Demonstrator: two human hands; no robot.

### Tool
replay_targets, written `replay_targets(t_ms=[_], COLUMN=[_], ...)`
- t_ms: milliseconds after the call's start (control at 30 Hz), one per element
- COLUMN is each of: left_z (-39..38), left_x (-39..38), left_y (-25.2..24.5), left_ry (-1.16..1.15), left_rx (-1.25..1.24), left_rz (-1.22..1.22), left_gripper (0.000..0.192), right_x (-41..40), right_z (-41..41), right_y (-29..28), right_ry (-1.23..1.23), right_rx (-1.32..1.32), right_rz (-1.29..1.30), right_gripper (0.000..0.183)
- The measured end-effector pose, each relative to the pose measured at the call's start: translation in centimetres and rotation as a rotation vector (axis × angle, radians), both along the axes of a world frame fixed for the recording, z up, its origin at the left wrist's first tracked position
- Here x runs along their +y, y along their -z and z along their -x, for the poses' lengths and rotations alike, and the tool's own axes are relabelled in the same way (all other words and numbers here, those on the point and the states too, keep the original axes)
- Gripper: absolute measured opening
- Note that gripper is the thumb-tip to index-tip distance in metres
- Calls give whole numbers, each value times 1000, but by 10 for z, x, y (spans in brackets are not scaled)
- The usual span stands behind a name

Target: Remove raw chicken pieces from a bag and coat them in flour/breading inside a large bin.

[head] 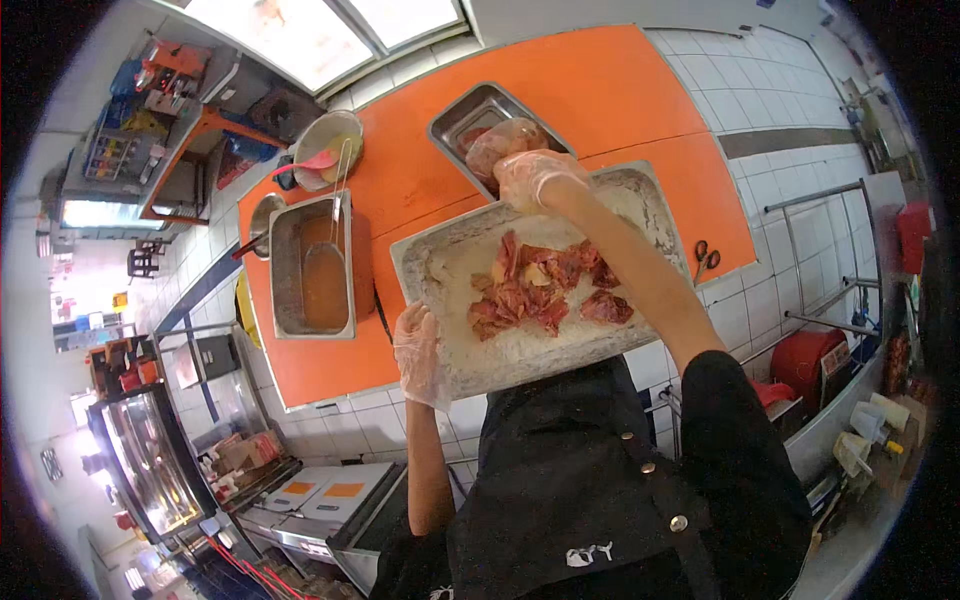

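A large metal tray (480, 371) of white flour lies in front of me, with several pieces of reddish raw meat (525, 292) in its middle. My left hand (420, 349), in a clear plastic glove, rests at the tray's left rim with fingers curled. My right hand (536, 180), gloved too, reaches over the tray's far edge to a smaller steel pan (457, 124). Beside its fingers, over that pan, is a clear plastic bag (506, 146) with pinkish meat; whether the fingers grip it is hard to tell.
On the orange tabletop (405, 172), at the left, stands a deep steel pan (277, 300) of orange-brown liquid with a wire strainer (326, 259) in it. Behind it are a round bowl (304, 135) with a pink utensil (319, 160) and a metal bowl (264, 214). Scissors (705, 256) lie right of the tray.
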State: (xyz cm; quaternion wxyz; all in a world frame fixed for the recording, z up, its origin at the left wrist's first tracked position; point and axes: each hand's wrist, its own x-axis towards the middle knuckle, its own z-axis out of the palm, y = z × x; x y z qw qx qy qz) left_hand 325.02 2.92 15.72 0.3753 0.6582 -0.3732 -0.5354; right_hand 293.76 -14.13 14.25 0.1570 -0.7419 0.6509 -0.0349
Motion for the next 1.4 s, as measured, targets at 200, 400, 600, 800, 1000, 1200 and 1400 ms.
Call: replay_targets(t_ms=[200,400,600,800,1000,1200,1400], left_z=[-17,-14,19,99,123,153,126], left_x=[14,18,6,-18,-18,2,-5], left_y=[-3,2,-8,-56,33,-2,12], left_ry=[-60,-45,83,295,511,129,191], left_rx=[102,154,163,396,163,-22,-206], left_rz=[-31,-26,-2,-8,265,183,376], left_gripper=[33,34,35,39,39,27,42], right_x=[-37,-13,48,115,145,196,207], right_z=[-20,-7,54,57,12,-51,-69], right_y=[-5,-32,-39,-71,-13,-14,17], right_ry=[-484,-123,332,372,14,466,6], right_rx=[452,87,-591,-1181,-925,-867,-126], right_rz=[-427,-170,194,-299,33,-202,104], right_gripper=[21,24,38,40,46,42,43])
